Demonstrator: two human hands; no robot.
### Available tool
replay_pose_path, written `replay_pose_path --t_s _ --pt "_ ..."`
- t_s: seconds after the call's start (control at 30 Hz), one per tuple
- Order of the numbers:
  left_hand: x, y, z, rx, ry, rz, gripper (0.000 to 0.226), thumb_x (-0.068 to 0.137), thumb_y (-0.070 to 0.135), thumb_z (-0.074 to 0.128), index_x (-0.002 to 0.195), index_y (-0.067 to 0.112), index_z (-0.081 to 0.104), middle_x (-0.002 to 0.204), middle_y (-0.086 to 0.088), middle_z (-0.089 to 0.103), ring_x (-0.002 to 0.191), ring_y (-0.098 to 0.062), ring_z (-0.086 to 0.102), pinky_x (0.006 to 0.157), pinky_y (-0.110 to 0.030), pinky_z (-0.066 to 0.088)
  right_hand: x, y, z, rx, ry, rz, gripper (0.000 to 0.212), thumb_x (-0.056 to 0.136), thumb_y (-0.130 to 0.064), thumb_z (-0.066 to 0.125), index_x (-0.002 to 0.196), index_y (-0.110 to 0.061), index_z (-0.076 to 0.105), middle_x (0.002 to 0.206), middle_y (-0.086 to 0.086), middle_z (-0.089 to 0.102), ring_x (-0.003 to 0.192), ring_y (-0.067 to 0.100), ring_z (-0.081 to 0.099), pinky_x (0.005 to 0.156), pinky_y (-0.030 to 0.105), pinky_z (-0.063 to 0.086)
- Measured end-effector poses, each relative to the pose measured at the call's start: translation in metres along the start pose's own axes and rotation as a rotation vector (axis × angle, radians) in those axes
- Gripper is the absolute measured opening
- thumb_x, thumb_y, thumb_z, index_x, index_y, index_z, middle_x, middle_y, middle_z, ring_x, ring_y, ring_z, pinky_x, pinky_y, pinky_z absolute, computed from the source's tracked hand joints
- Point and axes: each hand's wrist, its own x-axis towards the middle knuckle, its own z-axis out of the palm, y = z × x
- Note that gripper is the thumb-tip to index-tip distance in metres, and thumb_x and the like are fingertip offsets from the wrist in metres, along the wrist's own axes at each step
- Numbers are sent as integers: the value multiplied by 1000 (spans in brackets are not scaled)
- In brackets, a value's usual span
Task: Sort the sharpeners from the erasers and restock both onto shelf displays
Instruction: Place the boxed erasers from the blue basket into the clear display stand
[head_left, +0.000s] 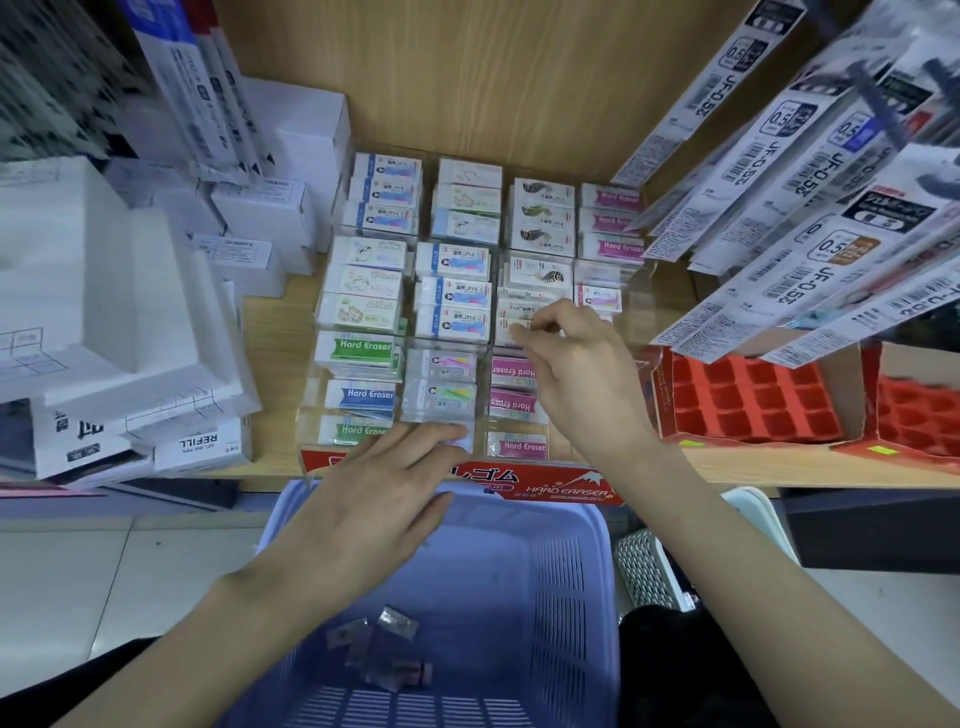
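Sharpeners (382, 652) lie in basket (563, 571); right hand (582, 374) pinches eraser (511, 316).

Sleeved erasers (452, 291) lie flat in rows, filling the stepped compartments of a clear display (566, 491) on the shelf (727, 462). A few small clear-wrapped pieces (379, 654), perhaps sharpeners, lie loose in the lilac basket (561, 571) below.

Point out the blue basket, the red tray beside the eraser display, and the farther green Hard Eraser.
blue basket (566, 597), head view, its slotted side wall.
red tray (748, 400), head view, its empty grid.
farther green Hard Eraser (363, 347), head view, its printed label.
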Motion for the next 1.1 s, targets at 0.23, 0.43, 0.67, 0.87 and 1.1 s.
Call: replay_pose_path --t_s 0.23,0.43,0.67,0.87,1.1 --pt "1 0 1 -5 -1 0 32 86 31 39 108 23 60 119 7 59 103 -8 51 78 -26 54 3 0 -8 -34 -89 64 35 89 -11 46 116 0 64 124 13 62 115 29 59 98 39 44" --pt "1 -1 1 -6 26 16 30 86 30 40 106 22 61 118 6 60 103 -9 50 77 -26 55 1 6 -2 -13 -170 99 45 97 -25 36 133 -2 51 143 12 45 134 29 40 111 34 20" --pt "0 -4 3 0 2 22 33 87 29 39 109 20 62 119 4 60 104 -10 51 80 -29 54 8 20 -6 56 -70 56 26 86 -12 63 112 -8 68 112 10 63 100 31 59 88 46 50" --pt "-14 2 -4 -92 63 -38 29 92 23 41 108 14 63 116 2 59 100 -17 61 81 -34 52 3 2 -11 30 59 -44 30 89 -15 60 117 -6 63 106 14 60 97 33 55 86 40 42" --pt "-122 -31 40 38 1 -55 26 94 25 39 114 14 53 118 -5 56 97 -27 58 82 -33 43 -125 -73 16 393 -382 -163 24 93 -32 42 86 -15 58 83 -2 58 76 21 56 64 35 45"
